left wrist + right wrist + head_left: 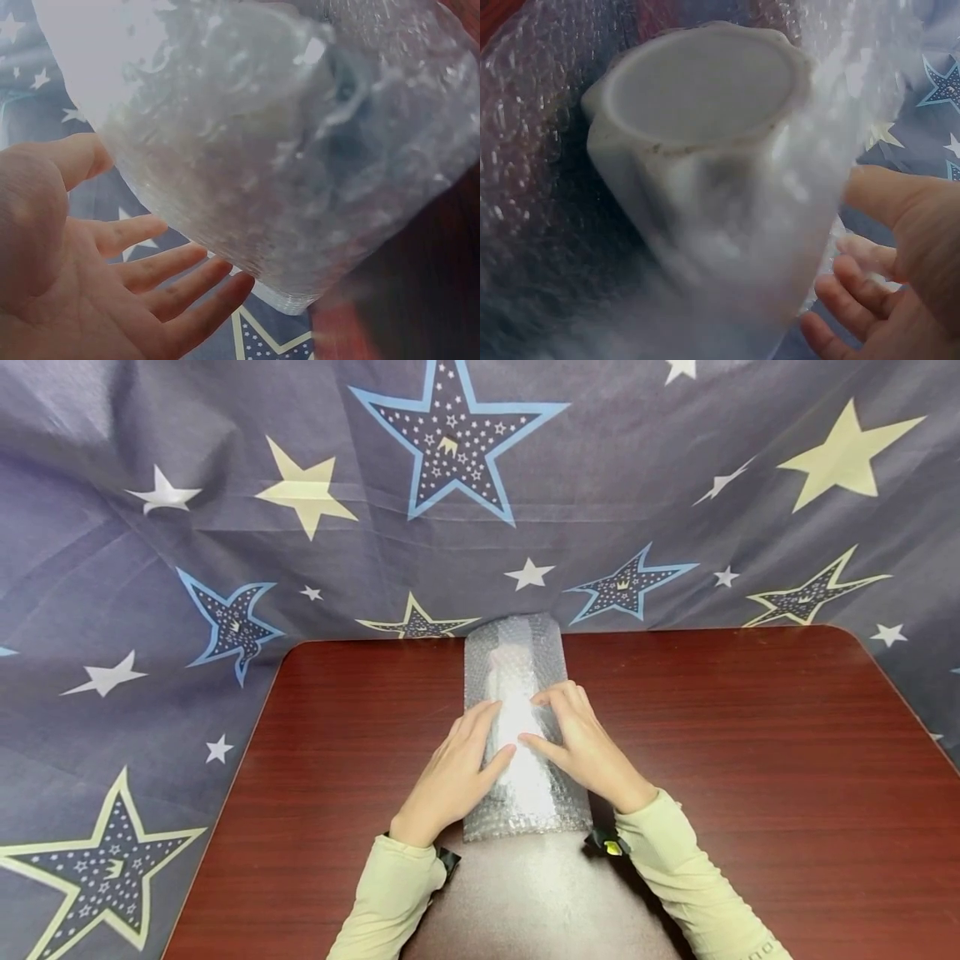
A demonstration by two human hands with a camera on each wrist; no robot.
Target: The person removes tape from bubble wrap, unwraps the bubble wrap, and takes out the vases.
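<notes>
your left hand [453, 772] and right hand [588, 747] rest against the bubble wrap [519, 714] at the centre of the head view, fingers spread, thumbs nearly meeting. inside it, you see a whitish object [705, 90], its round flat end filling the right wrist view's upper middle. a reddish-brown bench [735, 760] shows on both sides.

Bubble wrap [536, 820] blurs the white object [705, 90] it covers, and glare washes out much of it in the head view, where the bottom edge cuts off the desk [765, 760] and both sleeves [386, 897].
</notes>
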